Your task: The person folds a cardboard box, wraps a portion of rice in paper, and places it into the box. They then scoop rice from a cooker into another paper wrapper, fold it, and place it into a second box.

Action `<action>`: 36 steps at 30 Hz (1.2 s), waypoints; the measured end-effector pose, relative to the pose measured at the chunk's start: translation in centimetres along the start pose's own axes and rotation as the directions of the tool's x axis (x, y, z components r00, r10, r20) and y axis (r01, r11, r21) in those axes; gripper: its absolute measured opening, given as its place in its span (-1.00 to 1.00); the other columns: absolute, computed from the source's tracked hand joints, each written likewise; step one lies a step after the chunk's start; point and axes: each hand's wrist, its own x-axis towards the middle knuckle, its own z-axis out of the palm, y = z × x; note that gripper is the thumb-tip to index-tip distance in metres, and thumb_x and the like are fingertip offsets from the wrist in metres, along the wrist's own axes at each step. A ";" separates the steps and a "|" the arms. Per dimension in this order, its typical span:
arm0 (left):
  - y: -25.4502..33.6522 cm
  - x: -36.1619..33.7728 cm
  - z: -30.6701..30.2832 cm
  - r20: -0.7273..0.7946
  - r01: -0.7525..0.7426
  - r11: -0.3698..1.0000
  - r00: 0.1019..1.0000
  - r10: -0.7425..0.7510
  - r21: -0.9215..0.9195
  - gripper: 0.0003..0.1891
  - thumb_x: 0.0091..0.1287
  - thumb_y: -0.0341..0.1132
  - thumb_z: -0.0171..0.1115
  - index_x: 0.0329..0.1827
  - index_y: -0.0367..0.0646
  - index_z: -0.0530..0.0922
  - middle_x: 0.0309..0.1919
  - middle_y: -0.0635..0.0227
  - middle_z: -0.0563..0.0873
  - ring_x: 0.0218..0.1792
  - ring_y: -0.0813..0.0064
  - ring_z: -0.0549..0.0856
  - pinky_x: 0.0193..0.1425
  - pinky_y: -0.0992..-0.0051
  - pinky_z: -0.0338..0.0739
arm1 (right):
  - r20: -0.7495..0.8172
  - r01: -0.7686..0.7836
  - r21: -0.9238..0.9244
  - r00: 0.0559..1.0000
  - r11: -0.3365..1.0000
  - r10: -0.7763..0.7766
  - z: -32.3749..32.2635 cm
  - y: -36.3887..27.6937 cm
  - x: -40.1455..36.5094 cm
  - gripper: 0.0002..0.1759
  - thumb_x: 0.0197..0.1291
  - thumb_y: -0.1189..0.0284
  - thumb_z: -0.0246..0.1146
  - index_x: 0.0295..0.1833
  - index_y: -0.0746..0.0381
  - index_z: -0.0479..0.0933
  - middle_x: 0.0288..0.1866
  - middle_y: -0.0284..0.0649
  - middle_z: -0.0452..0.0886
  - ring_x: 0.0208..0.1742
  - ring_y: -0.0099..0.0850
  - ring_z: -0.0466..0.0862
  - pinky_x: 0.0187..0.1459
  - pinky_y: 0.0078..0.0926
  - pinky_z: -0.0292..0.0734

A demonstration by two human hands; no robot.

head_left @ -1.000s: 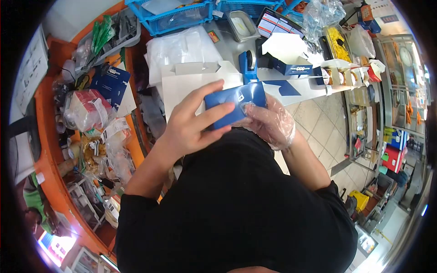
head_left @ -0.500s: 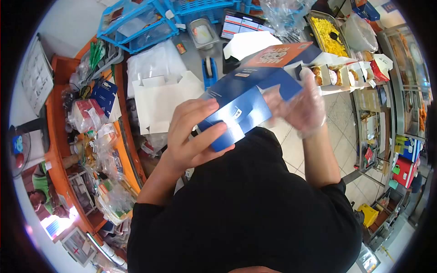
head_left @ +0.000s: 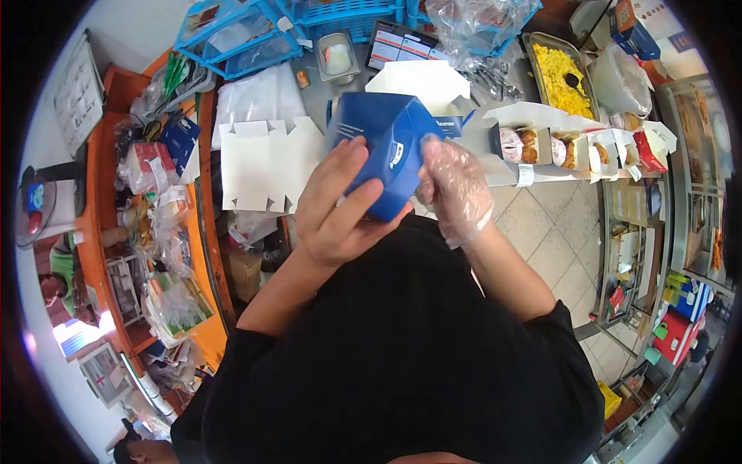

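A blue cardboard box (head_left: 376, 116) is held up in front of my chest, partly folded, with a small white label on one panel. My bare left hand (head_left: 340, 203) is closed round its lower left side, fingers spread across the panel. On the other side, my right hand (head_left: 457, 189), in a clear plastic glove, pinches the box's right edge with thumb and fingers. Beyond the box, an open white carton (head_left: 421, 81) lies on the counter. To the left is a flat white carton blank (head_left: 267, 170) with notched edges.
Several food-filled boxes (head_left: 533, 147) stand in a row at right, near a tray of yellow food (head_left: 556, 73). Blue baskets (head_left: 239, 39), a metal container (head_left: 337, 58) and a tablet (head_left: 398, 46) are at the back. Orange shelving (head_left: 116, 255) stands left. Other people are partly visible at far left.
The box has turned and its long printed panel has folded in, making it look more compact. My right hand has moved left from the open flap onto the box's edge.
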 end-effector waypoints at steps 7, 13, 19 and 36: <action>-12.4 -6.1 6.4 0.279 0.866 -0.041 0.115 -0.953 -0.499 -0.53 0.44 -0.04 0.36 0.22 -0.22 0.61 0.14 0.18 0.72 0.00 0.30 0.78 0.14 0.31 0.68 | 0.693 0.688 -0.720 0.708 -0.092 -0.133 -5.2 0.0 -0.4 -0.65 0.36 0.25 0.29 0.16 0.18 0.59 -0.13 -0.14 0.72 0.07 -0.11 0.70 0.17 -0.13 0.55; -5.5 -8.6 7.3 0.713 1.000 0.020 0.024 -0.701 -0.015 -0.30 0.57 0.21 0.04 0.53 -0.15 0.41 0.66 0.15 0.18 0.70 0.11 -0.05 0.70 0.06 -0.12 | 0.545 0.622 -0.783 0.668 0.023 0.506 -8.0 0.2 0.5 -0.65 0.28 0.46 0.26 0.18 0.10 0.58 -0.13 -0.14 0.71 -0.19 -0.06 0.76 -0.06 -0.17 0.70; 1.5 -4.1 3.6 0.735 0.660 0.717 0.598 -0.320 -0.224 -0.61 0.44 -0.17 0.33 0.24 -0.14 0.58 0.49 -0.07 0.43 0.58 -0.04 0.30 0.63 0.15 0.12 | 0.152 -0.413 -0.770 0.622 0.487 0.768 -8.6 0.1 1.9 -0.73 0.47 0.29 0.24 0.15 0.18 0.57 -0.28 -0.32 0.63 -0.41 -0.49 0.66 -0.35 -0.50 0.65; -2.4 -2.7 3.9 0.922 0.908 0.375 0.294 -0.253 -0.186 -0.71 0.39 -0.18 0.39 -0.13 -0.29 0.71 0.07 -0.06 0.70 0.18 0.01 0.66 0.32 0.25 0.49 | 0.638 0.662 -0.730 0.573 -0.170 -0.515 -9.6 -3.8 -7.5 -0.73 0.25 0.38 0.40 0.02 0.24 0.65 -0.21 -0.19 0.59 -0.18 -0.23 0.61 -0.11 -0.18 0.53</action>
